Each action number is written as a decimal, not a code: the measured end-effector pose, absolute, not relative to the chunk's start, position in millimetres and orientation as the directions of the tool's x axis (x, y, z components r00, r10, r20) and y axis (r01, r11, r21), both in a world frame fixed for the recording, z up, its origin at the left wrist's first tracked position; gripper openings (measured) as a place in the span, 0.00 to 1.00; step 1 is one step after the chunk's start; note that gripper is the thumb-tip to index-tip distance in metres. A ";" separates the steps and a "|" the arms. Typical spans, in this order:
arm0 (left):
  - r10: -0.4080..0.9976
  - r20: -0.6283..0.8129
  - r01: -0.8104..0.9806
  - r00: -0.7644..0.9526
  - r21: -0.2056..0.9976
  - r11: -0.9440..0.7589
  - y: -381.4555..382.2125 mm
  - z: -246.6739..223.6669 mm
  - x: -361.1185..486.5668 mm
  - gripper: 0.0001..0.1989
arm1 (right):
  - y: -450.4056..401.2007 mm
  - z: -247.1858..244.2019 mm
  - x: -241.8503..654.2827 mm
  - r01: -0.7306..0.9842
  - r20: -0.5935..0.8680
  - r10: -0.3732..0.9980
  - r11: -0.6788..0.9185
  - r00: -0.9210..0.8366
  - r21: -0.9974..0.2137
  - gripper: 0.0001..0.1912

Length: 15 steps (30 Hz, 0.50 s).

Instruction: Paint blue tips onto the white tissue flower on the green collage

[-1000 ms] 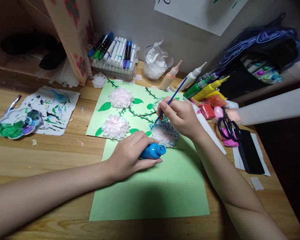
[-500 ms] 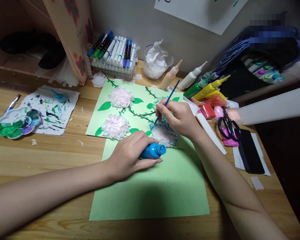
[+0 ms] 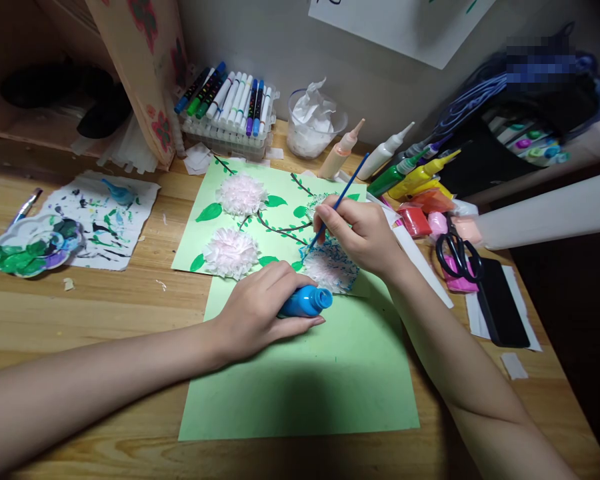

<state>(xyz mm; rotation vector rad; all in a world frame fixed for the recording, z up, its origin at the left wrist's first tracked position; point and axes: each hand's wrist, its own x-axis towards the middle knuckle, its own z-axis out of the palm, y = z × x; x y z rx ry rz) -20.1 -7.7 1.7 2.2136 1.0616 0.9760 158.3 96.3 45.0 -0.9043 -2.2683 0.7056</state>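
My left hand [image 3: 263,307] is wrapped round an uncapped blue paint bottle [image 3: 307,302], which lies tilted with its mouth to the right. Between the fingers of my right hand [image 3: 360,230] is a thin blue paintbrush [image 3: 347,187], its tip at the upper left edge of a ruffled paper flower [image 3: 327,270] with blue-dabbed petals. The flower is on a light green sheet [image 3: 193,250] with painted leaves and dark stems. Two pale pink flowers [image 3: 243,195] sit at its left; another flower is partly hidden behind my right hand. A second green sheet [image 3: 300,393] lies below.
A paint palette [image 3: 35,243] and a stained tissue [image 3: 105,230] with a blue nozzle cap [image 3: 119,192] lie left. Behind stand markers [image 3: 235,100], a plastic cup [image 3: 313,130] and paint bottles [image 3: 395,175]. Scissors [image 3: 457,253] and a phone [image 3: 503,303] lie right.
My right hand has shifted slightly to the right, and the brush's upper end leans further right. The left hand and the blue bottle have stayed in place.
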 end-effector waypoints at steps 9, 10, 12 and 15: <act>0.819 0.382 0.456 0.427 0.691 -0.560 -7.9 1.8 -19.7 0.16 | 95.0 51.0 161.2 0.389 0.410 0.739 0.646 -0.535 -0.656 0.23; 0.822 0.381 0.455 0.424 0.695 -0.557 -8.0 1.7 -19.7 0.16 | 93.6 53.7 161.6 0.359 0.440 0.763 0.623 -0.473 -0.695 0.23; 0.824 0.384 0.452 0.416 0.699 -0.554 -8.0 1.4 -19.7 0.16 | 88.2 61.9 161.8 0.247 0.507 0.798 0.589 -0.327 -0.769 0.22; 0.819 0.406 0.444 0.406 0.696 -0.565 -8.0 1.2 -19.6 0.16 | 73.9 79.2 161.7 0.074 0.573 0.800 0.591 -0.176 -0.803 0.21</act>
